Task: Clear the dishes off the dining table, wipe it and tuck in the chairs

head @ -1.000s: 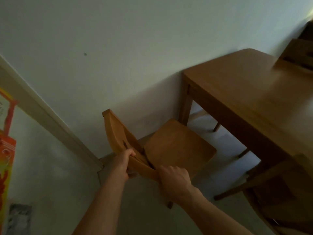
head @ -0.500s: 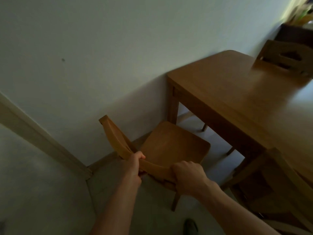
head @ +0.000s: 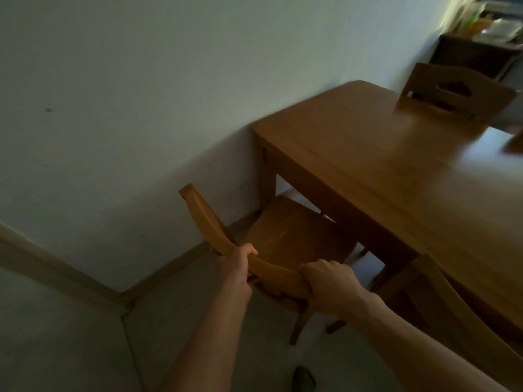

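A wooden chair [head: 291,239] stands at the short end of the wooden dining table [head: 396,171], close to the white wall. Its seat front reaches just under the table's edge. My left hand [head: 237,270] grips the curved top rail of the backrest near its middle. My right hand [head: 328,287] grips the same rail further right. The table top shows bare wood with no dishes on the visible part.
A second chair [head: 452,315] is at the table's near long side, lower right. A third chair's backrest [head: 455,91] rises beyond the far side. A dark shelf unit [head: 475,58] with clutter stands in the far corner. My shoe [head: 304,379] shows at the bottom.
The chair has slid towards the table, and its seat front now sits under the table's edge. Both hands kept their grip on the backrest. The view swung right.
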Motion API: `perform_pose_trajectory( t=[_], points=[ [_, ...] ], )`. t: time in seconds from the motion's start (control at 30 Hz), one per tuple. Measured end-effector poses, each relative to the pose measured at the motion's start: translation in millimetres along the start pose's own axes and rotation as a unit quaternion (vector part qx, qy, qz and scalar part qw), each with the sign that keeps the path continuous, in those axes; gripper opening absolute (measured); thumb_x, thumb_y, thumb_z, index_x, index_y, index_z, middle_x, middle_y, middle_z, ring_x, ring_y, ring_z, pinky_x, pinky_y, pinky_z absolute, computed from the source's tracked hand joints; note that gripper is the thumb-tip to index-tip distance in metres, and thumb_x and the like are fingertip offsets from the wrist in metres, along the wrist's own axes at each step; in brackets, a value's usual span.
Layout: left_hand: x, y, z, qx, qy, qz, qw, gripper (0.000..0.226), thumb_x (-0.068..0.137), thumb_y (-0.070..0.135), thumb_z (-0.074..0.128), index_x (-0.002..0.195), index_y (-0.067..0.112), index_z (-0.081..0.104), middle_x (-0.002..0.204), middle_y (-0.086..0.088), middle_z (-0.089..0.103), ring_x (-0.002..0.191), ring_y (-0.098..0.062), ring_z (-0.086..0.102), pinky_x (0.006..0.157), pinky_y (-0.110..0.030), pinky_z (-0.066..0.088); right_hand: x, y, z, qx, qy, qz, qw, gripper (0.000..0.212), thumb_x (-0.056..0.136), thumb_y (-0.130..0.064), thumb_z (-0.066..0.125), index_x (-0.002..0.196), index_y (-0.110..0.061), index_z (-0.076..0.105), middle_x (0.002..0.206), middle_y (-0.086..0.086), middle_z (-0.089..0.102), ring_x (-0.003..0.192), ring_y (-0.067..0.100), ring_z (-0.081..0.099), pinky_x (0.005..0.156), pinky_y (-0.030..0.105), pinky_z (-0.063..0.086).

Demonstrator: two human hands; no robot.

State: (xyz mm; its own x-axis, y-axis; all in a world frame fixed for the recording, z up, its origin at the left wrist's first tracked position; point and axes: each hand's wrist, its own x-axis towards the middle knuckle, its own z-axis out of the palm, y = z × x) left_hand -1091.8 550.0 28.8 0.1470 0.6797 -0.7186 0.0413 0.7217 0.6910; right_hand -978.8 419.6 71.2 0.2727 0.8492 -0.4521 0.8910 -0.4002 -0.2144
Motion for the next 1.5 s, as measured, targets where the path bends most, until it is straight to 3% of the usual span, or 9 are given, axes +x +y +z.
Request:
perform_pose_trajectory(
  t=[0.17, 0.37, 0.63, 0.8, 0.97, 1.1, 1.2, 1.33, 1.5],
  points=[
    [20, 8, 54, 0.023, -0.051, -0.012, 0.998, 0.045, 0.078, 0.007, 0.065, 0.121, 0.005, 0.051, 0.097, -0.013, 0.058, 0.083, -0.025, 0.058, 0.075, -0.042, 0.052, 16, 39, -14, 0.007, 0.012, 0.034, 0.999, 0.021, 0.095, -0.029, 0.057, 0.116, -0.026, 0.056, 0.103, -0.007, 0.059, 0.093, 0.011, 0.059, 0.079, 0.024, 0.048],
    [54, 30, 116, 0.05, -0.082, -0.003, 0.995, 0.073, 0.076, 0.011, 0.069, 0.142, 0.018, 0.04, 0.114, -0.013, 0.059, 0.098, -0.03, 0.059, 0.09, -0.05, 0.052, 50, 79, -37, 0.035, 0.024, 0.07, 0.997, 0.02, 0.096, -0.026, 0.055, 0.115, -0.028, 0.056, 0.104, -0.008, 0.061, 0.087, 0.008, 0.059, 0.07, 0.02, 0.046],
    [89, 59, 169, 0.077, -0.075, 0.021, 0.994, 0.071, 0.077, 0.01, 0.067, 0.142, 0.016, 0.039, 0.117, -0.013, 0.058, 0.099, -0.028, 0.057, 0.092, -0.048, 0.05, 92, 112, -63, 0.058, 0.052, 0.088, 0.993, 0.017, 0.091, -0.023, 0.06, 0.107, -0.031, 0.058, 0.095, -0.009, 0.062, 0.084, 0.011, 0.06, 0.069, 0.026, 0.05],
    [98, 73, 188, 0.092, -0.083, 0.025, 0.992, 0.07, 0.077, 0.01, 0.066, 0.141, 0.013, 0.04, 0.105, -0.011, 0.055, 0.086, -0.024, 0.055, 0.071, -0.039, 0.05, 107, 124, -77, 0.047, 0.061, 0.082, 0.994, 0.016, 0.091, -0.027, 0.059, 0.107, -0.029, 0.059, 0.094, -0.008, 0.063, 0.084, 0.013, 0.062, 0.075, 0.031, 0.054],
    [108, 79, 190, 0.124, -0.066, 0.031, 0.99, 0.061, 0.078, 0.011, 0.066, 0.134, 0.012, 0.042, 0.098, -0.01, 0.053, 0.087, -0.025, 0.057, 0.073, -0.04, 0.052, 117, 126, -74, 0.027, 0.078, 0.059, 0.995, 0.013, 0.096, -0.028, 0.055, 0.109, -0.027, 0.057, 0.089, -0.009, 0.057, 0.074, 0.009, 0.054, 0.063, 0.024, 0.043],
    [104, 81, 191, 0.14, -0.056, 0.025, 0.988, 0.054, 0.08, 0.015, 0.064, 0.131, 0.014, 0.045, 0.096, -0.011, 0.055, 0.083, -0.025, 0.058, 0.064, -0.037, 0.053, 118, 129, -70, 0.02, 0.085, 0.045, 0.995, 0.013, 0.098, -0.028, 0.053, 0.109, -0.022, 0.054, 0.086, -0.007, 0.054, 0.069, 0.009, 0.052, 0.06, 0.024, 0.04],
    [95, 77, 191, 0.138, -0.05, 0.02, 0.989, 0.053, 0.085, 0.029, 0.064, 0.133, 0.018, 0.045, 0.101, -0.01, 0.056, 0.084, -0.023, 0.06, 0.072, -0.036, 0.057, 115, 132, -71, 0.026, 0.079, 0.036, 0.996, 0.02, 0.097, -0.029, 0.055, 0.114, -0.022, 0.05, 0.088, -0.007, 0.053, 0.074, 0.011, 0.055, 0.057, 0.024, 0.039],
    [69, 56, 191, 0.119, -0.04, 0.056, 0.991, 0.06, 0.085, 0.031, 0.066, 0.137, 0.015, 0.043, 0.114, -0.01, 0.056, 0.103, -0.026, 0.055, 0.096, -0.042, 0.048, 91, 138, -77, 0.05, 0.098, 0.035, 0.993, 0.037, 0.092, -0.042, 0.06, 0.123, -0.024, 0.048, 0.104, -0.005, 0.055, 0.097, 0.017, 0.057, 0.071, 0.029, 0.041],
    [19, 29, 176, 0.084, -0.072, 0.067, 0.992, 0.046, 0.089, 0.029, 0.059, 0.134, 0.021, 0.049, 0.128, -0.007, 0.053, 0.117, -0.029, 0.051, 0.098, -0.048, 0.046, 47, 140, -80, 0.117, 0.134, 0.043, 0.983, 0.027, 0.093, -0.041, 0.058, 0.114, -0.025, 0.053, 0.102, -0.006, 0.057, 0.087, 0.012, 0.055, 0.067, 0.029, 0.045]
  ],
)
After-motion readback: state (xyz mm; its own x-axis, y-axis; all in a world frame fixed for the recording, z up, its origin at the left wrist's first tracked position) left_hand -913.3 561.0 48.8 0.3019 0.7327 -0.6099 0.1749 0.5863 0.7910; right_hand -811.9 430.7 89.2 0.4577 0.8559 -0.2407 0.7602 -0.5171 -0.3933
